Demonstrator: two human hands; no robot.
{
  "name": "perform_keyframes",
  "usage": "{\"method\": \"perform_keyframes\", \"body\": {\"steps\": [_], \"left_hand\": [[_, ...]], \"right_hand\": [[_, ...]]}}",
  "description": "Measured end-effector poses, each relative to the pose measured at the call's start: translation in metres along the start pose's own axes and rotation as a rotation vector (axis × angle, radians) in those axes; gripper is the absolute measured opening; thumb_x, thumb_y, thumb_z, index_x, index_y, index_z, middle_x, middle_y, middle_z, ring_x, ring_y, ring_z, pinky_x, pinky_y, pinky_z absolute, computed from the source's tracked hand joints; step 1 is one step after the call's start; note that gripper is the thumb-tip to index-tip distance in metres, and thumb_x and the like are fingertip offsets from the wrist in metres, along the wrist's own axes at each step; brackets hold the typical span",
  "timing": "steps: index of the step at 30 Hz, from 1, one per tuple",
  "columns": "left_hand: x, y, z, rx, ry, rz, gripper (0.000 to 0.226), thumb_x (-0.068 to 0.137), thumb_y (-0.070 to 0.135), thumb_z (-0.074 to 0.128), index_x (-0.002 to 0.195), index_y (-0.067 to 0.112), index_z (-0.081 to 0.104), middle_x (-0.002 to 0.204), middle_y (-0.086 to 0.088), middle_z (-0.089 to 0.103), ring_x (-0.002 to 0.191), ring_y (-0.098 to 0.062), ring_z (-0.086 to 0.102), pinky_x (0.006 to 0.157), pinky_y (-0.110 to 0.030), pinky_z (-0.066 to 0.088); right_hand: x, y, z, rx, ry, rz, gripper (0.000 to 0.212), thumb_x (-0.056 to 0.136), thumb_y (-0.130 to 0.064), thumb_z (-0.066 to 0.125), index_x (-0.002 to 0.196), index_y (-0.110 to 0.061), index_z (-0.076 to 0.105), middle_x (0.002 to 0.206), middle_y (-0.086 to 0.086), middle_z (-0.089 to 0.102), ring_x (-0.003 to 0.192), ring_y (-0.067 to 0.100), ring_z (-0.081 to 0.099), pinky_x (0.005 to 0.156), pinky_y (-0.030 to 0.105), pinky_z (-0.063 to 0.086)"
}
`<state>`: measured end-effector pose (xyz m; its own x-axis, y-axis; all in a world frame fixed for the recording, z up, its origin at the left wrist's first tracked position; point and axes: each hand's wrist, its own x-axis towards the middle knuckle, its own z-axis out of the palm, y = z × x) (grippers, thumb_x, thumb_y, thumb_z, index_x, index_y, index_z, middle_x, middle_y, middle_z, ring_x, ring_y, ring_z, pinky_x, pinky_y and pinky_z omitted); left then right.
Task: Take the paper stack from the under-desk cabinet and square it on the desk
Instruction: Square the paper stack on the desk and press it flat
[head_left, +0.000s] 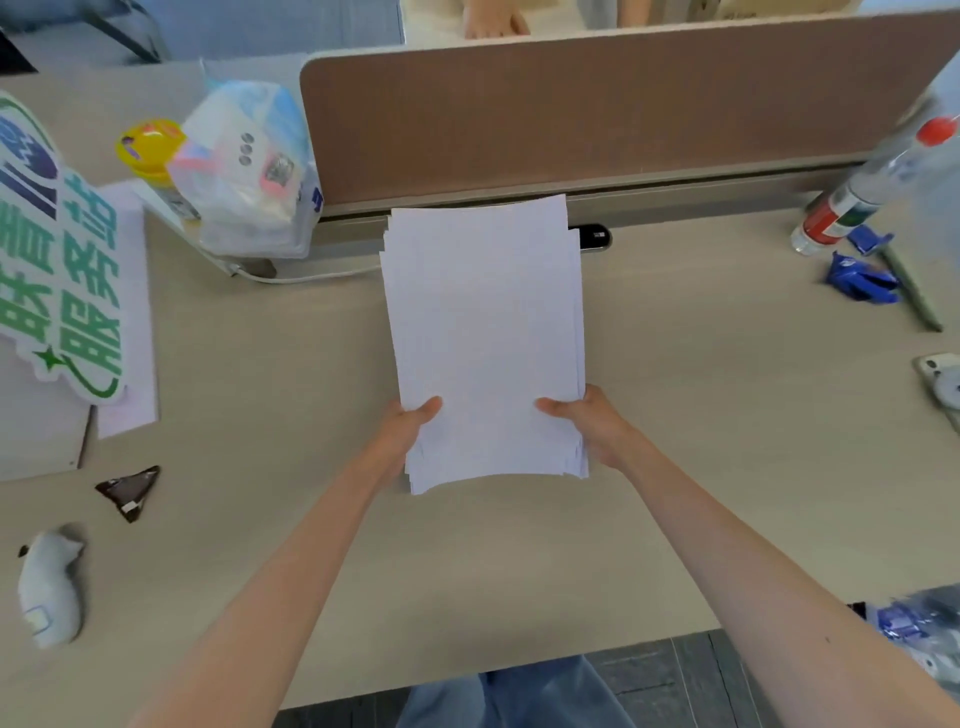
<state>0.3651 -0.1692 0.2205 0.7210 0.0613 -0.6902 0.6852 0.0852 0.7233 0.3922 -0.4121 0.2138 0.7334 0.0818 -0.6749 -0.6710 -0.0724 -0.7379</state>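
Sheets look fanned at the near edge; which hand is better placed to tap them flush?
Probably left: the left hand grips the paper stack beside its stepped near-left corner. The right hand holds the opposite edge and can steady it.

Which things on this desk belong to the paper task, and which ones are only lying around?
Belong to the job:
- paper stack, sheets uneven at the edges
- left hand and right hand, gripping its near end
- desk

Just lying about:
- green sign
- yellow-lidded jar
- plastic bag
- bottle
- blue wrapper
- grey plush toy
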Motion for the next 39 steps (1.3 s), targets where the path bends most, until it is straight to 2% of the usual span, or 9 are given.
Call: {"method": "perform_keyframes", "body": {"steps": [5, 8, 12, 17, 21, 25, 32, 35, 39], "left_hand": [[-0.015, 0.043, -0.003, -0.044, 0.031, 0.178, 0.034, 0.090, 0.020, 0.063, 0.122, 0.008, 0.059, 0.117, -0.004, 0.068, 0.103, -0.022, 0.066, 0.080, -0.030, 0.053], [-0.023, 0.055, -0.008, -0.088, 0.058, 0.279, 0.016, 0.087, 0.017, 0.067, 0.102, 0.016, 0.066, 0.097, 0.003, 0.072, 0.085, -0.010, 0.070, 0.065, -0.016, 0.054], [-0.025, 0.047, -0.014, -0.077, 0.015, 0.340, 0.035, 0.081, 0.011, 0.072, 0.116, 0.007, 0.065, 0.104, -0.003, 0.072, 0.101, -0.024, 0.067, 0.071, -0.022, 0.059], [-0.036, 0.041, -0.016, -0.007, -0.024, 0.359, 0.042, 0.058, 0.025, 0.082, 0.097, 0.024, 0.068, 0.101, -0.001, 0.073, 0.092, -0.020, 0.068, 0.079, -0.043, 0.057], [-0.040, 0.056, -0.029, 0.134, -0.097, 0.424, 0.040, 0.060, 0.014, 0.080, 0.095, 0.027, 0.067, 0.088, 0.014, 0.076, 0.083, -0.002, 0.070, 0.072, -0.017, 0.057], [-0.046, 0.079, -0.046, 0.291, -0.200, 0.393, 0.037, 0.071, 0.012, 0.080, 0.102, 0.028, 0.067, 0.095, 0.017, 0.076, 0.088, 0.006, 0.069, 0.073, -0.007, 0.052], [-0.038, 0.081, -0.023, 0.297, -0.206, 0.436, 0.032, 0.077, 0.010, 0.075, 0.101, 0.029, 0.065, 0.092, 0.019, 0.073, 0.080, 0.012, 0.068, 0.068, -0.005, 0.050], [-0.039, 0.078, -0.019, 0.196, -0.155, 0.486, 0.034, 0.078, 0.005, 0.074, 0.102, 0.027, 0.063, 0.089, 0.019, 0.073, 0.079, 0.009, 0.069, 0.067, -0.007, 0.052], [-0.037, 0.058, -0.019, 0.158, -0.135, 0.461, 0.040, 0.062, 0.015, 0.084, 0.096, 0.027, 0.066, 0.088, 0.015, 0.075, 0.080, 0.002, 0.070, 0.072, -0.014, 0.055]], "right_hand": [[-0.010, -0.040, 0.006, 0.104, 0.022, -0.140, 0.029, 0.081, -0.007, 0.072, 0.109, -0.006, 0.066, 0.113, 0.015, 0.070, 0.096, 0.029, 0.069, 0.083, 0.039, 0.056], [-0.017, -0.050, 0.011, 0.135, 0.089, -0.233, 0.030, 0.078, -0.001, 0.073, 0.108, -0.004, 0.066, 0.106, 0.014, 0.069, 0.093, 0.027, 0.066, 0.083, 0.036, 0.054], [-0.026, -0.041, 0.013, 0.098, 0.097, -0.265, 0.037, 0.070, 0.003, 0.078, 0.105, -0.003, 0.067, 0.105, 0.015, 0.069, 0.089, 0.025, 0.066, 0.080, 0.034, 0.054], [-0.037, -0.043, 0.010, 0.053, 0.041, -0.323, 0.038, 0.070, 0.003, 0.078, 0.104, -0.009, 0.066, 0.103, 0.009, 0.070, 0.089, 0.020, 0.066, 0.077, 0.028, 0.056], [-0.041, -0.052, -0.001, -0.023, -0.042, -0.369, 0.046, 0.068, -0.001, 0.080, 0.111, -0.010, 0.066, 0.111, 0.009, 0.071, 0.097, 0.018, 0.067, 0.082, 0.029, 0.054], [-0.044, -0.068, -0.015, -0.135, -0.167, -0.358, 0.047, 0.070, -0.002, 0.079, 0.115, -0.007, 0.065, 0.111, 0.008, 0.070, 0.097, 0.015, 0.066, 0.086, 0.029, 0.052], [-0.052, -0.079, 0.010, -0.158, -0.129, -0.462, 0.043, 0.078, 0.000, 0.072, 0.114, -0.019, 0.060, 0.104, -0.004, 0.068, 0.088, 0.001, 0.065, 0.073, 0.013, 0.053], [-0.055, -0.077, 0.008, -0.107, -0.098, -0.535, 0.047, 0.078, 0.002, 0.072, 0.115, -0.023, 0.059, 0.106, -0.003, 0.067, 0.092, 0.006, 0.065, 0.077, 0.018, 0.055], [-0.054, -0.057, 0.008, -0.038, -0.040, -0.459, 0.034, 0.073, -0.002, 0.078, 0.096, -0.024, 0.067, 0.102, 0.004, 0.071, 0.091, 0.017, 0.066, 0.083, 0.034, 0.054]]}}
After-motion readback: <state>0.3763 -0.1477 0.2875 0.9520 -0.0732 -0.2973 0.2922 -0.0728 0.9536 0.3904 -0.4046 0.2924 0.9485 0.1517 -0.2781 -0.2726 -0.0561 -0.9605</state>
